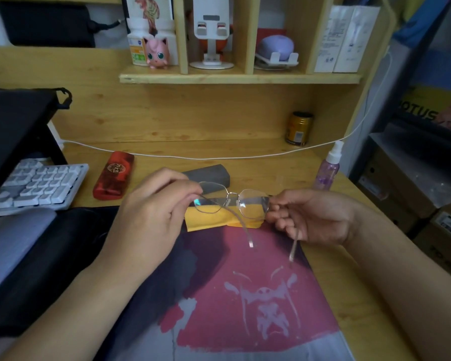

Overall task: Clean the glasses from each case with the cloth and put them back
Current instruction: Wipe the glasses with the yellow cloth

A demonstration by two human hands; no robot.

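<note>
Glasses [231, 201]: out, held above the yellow cloth [220, 217], left hand [151, 217] and right hand [310, 217] each pinching a rim end. Grey case [214, 174] and red case [113, 175] lay shut; wiping and returning seemingly remained.

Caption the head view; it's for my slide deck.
Both hands hold wire-rimmed glasses above a yellow cloth.

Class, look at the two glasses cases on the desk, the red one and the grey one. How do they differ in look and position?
The red case is glossy with a round emblem; the grey case is plain and matte. The red case lies angled by the keyboard, fully in view; the grey case lies crosswise behind the glasses, partly hidden by the left hand. Both are closed, oblong, resting on the desk.
</note>
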